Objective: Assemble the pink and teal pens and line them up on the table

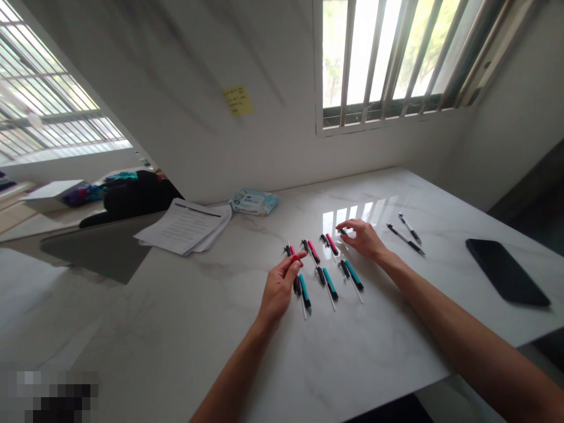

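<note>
Disassembled pens lie in two rows on the white marbled table. The far row has red barrels beside black pen parts, and the near row has teal barrels with black parts and thin white refills. At the left end of the rows, my left hand pinches a small red pen part between thumb and forefinger. Past the far row's right end, my right hand has its thumb and fingers closed around a small black pen part, partly covered by the fingertips.
Two assembled pens and a dark phone lie on the table at right. A blue wipes packet and a stack of printed papers are by the wall at left. A yellow note sticks to the wall.
</note>
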Motion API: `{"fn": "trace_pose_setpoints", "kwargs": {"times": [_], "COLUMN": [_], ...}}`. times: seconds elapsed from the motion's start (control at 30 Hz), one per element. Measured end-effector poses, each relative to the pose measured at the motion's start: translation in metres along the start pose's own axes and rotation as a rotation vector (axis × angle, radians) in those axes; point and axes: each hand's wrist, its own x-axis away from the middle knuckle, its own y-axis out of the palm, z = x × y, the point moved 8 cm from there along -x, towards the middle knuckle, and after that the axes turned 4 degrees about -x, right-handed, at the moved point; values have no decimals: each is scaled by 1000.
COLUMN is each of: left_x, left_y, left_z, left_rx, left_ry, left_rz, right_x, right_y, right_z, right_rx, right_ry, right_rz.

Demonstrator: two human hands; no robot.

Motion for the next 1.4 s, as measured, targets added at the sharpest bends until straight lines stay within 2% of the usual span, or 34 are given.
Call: {"fn": "trace_pose_setpoints", "kwargs": {"times": [0.1,0.2,0.4,0.53,0.6,0.7,0.87,0.97,1.13,1.3,1.4], "left_x": [1,2,5,5,7,9,3,-3,-1,11,13], "left_y": [0,-2,-6,-12,-15,-18,-26,-26,-4,21,26], "left_z": [3,9,20,22,23,24,13,4,-7,-12,-14], "left_rx": [-34,12,128,157,166,195,289,366,419,530,565], "left_ry": [28,88,162,151,148,143,76,18,-125,-269,-304], "left_rz": [-3,29,90,154,198,242,271,233,77,-11,-18], "right_x": [3,9,35,51,55,55,46,38,27,23,22], "right_y": [0,8,44,62,68,70,56,43,20,10,9], "right_z": [-18,-49,-116,-134,-135,-133,-127,-120,-112,-108,-107], "right_rx": [-78,-290,-783,-942,-951,-919,-1015,-1071,-1121,-1106,-1090], "right_ry": [-1,9,94,149,157,145,213,246,227,235,235], "right_rz": [-12,-79,-429,-547,-533,-437,-300,-222,-85,-55,-65]}}
